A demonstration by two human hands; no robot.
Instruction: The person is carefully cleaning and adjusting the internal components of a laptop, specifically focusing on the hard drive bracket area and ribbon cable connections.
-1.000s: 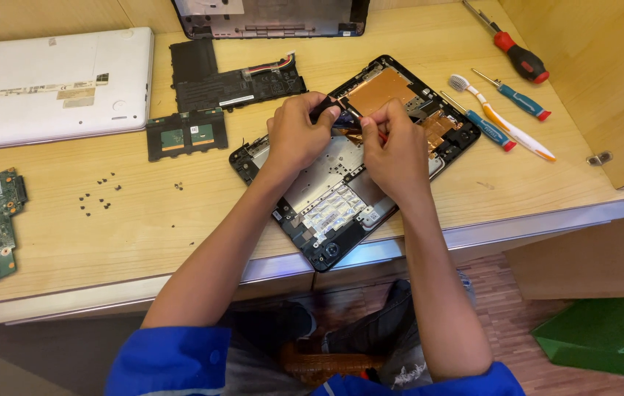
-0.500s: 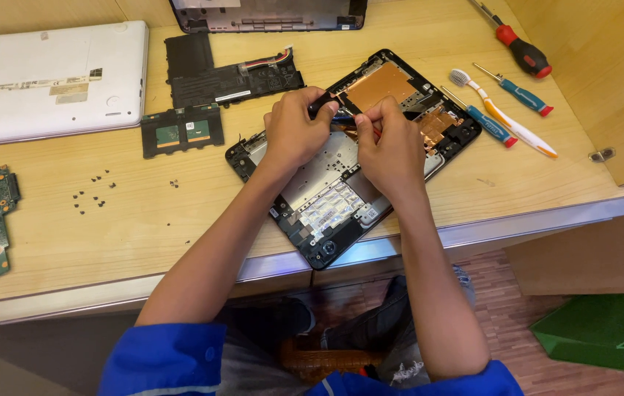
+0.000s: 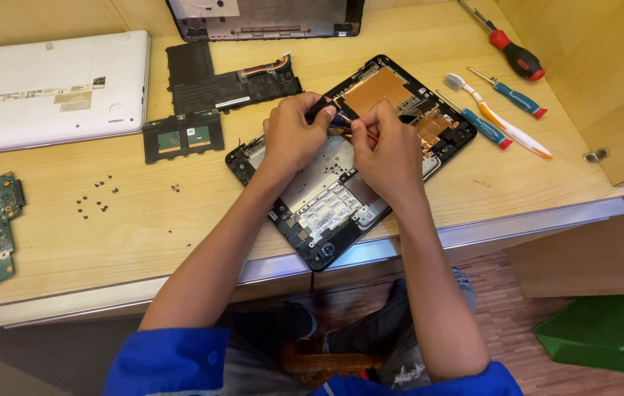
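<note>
Meanwhile both hands (image 3: 293,132) (image 3: 389,147) pinch small parts over the opened laptop base (image 3: 326,198), screwdrivers (image 3: 510,95) lying nearby.

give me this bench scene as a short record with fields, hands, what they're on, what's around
left hand: pinching a small dark part over the opened laptop base
right hand: fingers closed on something thin, too small to tell
base position: tilted, its near corner over the table edge
right of base: screwdrivers and a toothbrush
left of base: battery, small board, loose screws, white cover
</note>
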